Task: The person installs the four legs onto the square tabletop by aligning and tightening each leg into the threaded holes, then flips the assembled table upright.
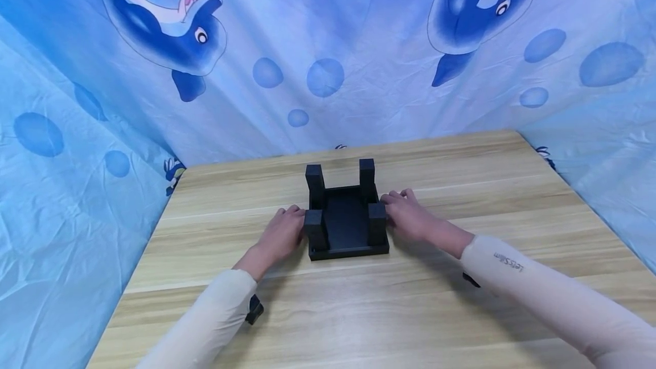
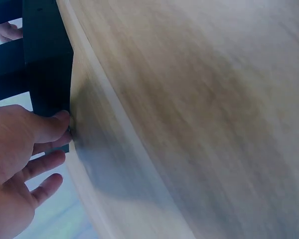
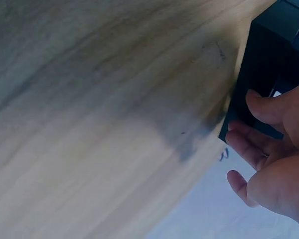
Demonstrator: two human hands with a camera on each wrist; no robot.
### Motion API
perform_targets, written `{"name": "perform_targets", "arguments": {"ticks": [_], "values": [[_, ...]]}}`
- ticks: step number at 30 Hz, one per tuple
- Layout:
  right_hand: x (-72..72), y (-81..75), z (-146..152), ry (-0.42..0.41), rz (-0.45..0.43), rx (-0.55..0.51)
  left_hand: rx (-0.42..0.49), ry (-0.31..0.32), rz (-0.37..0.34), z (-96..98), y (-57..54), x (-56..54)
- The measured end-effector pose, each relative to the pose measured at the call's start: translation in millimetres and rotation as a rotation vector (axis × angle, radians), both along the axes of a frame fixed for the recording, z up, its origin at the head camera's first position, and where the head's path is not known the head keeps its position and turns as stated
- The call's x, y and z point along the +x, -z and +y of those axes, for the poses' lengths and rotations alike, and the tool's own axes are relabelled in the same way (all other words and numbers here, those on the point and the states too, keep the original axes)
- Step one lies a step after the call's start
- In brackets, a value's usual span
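A black rectangular stand (image 1: 345, 221) sits on the wooden table with its shallow rimmed side up. Square legs (image 1: 315, 229) rise from its corners, like a small table turned over. At its left side, my left hand (image 1: 282, 232) grips the edge; the left wrist view shows the thumb (image 2: 55, 124) and forefinger together on the stand (image 2: 47, 64), the other fingers loosely bent. My right hand (image 1: 412, 218) holds the opposite side. In the right wrist view its thumb (image 3: 261, 107) lies against the stand's outer wall (image 3: 259, 59), with bent fingers near the corner.
The light wood-grain table (image 1: 338, 306) stretches around the stand, its back edge a short way behind. Blue cloth (image 1: 318, 27) printed with dolphins and bubbles hangs behind and at both sides. Black wrist gear (image 1: 254, 309) shows under the left sleeve.
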State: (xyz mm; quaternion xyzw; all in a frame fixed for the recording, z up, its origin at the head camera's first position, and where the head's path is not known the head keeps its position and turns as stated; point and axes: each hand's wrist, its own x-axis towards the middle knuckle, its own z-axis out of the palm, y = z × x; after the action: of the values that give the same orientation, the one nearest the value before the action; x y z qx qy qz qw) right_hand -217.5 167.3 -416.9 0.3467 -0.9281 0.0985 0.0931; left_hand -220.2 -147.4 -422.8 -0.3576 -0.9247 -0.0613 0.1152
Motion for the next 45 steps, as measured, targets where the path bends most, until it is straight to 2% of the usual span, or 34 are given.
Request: {"name": "perform_targets", "arguments": {"ticks": [6,17,23,30,37,41,45], "values": [[-3.3,5.5,1,0.013,-0.011,-0.033,0.035,0.004,-0.022,1.9,-2.1,-2.4],[-8.3,15.5,1,-0.002,0.075,-0.05,0.048,0.016,-0.009,1.0,-0.4,-5.4],[-15.3,15.3,1,-0.033,0.142,-0.069,0.008,-0.006,0.008,2.9,-2.1,-9.4],[-21.5,13.3,3,-0.075,0.16,-0.051,-0.08,0.001,0.093,6.4,-5.8,-13.0],[-19.3,5.6,4,-0.104,0.171,-0.046,-0.069,0.044,0.138,4.6,-8.3,-10.9],[-17.5,-5.5,7,-0.111,0.205,-0.058,-0.025,0.066,0.166,2.9,-17.2,-9.4],[-15.7,-20.6,9,-0.103,0.192,-0.047,0.045,0.068,0.14,0.1,-27.4,-8.8]]}}
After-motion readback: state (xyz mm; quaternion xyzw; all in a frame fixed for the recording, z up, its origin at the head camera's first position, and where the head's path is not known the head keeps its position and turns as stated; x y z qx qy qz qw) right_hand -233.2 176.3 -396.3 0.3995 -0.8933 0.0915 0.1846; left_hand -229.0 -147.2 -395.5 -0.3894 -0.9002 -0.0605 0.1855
